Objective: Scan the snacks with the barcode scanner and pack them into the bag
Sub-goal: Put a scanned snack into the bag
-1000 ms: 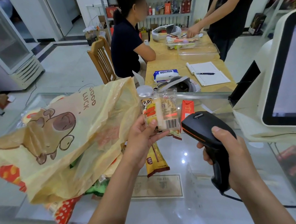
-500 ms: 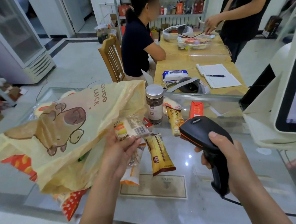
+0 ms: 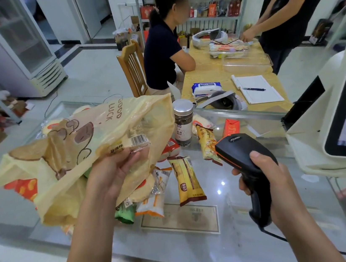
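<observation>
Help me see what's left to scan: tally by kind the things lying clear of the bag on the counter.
Jar: 1
Yellow packets: 2
Red carton: 1
Pale packet behind the jar: 1
Total: 5. More packets lie half under the bag, uncounted.

You held a clear barcoded snack packet (image 3: 135,141) at the mouth of the yellow GOOD LUCK bag (image 3: 71,148). The black scanner (image 3: 242,154) stood in your right hand (image 3: 271,183); other snacks (image 3: 187,179) lay at the counter's (image 3: 235,228) middle.
</observation>
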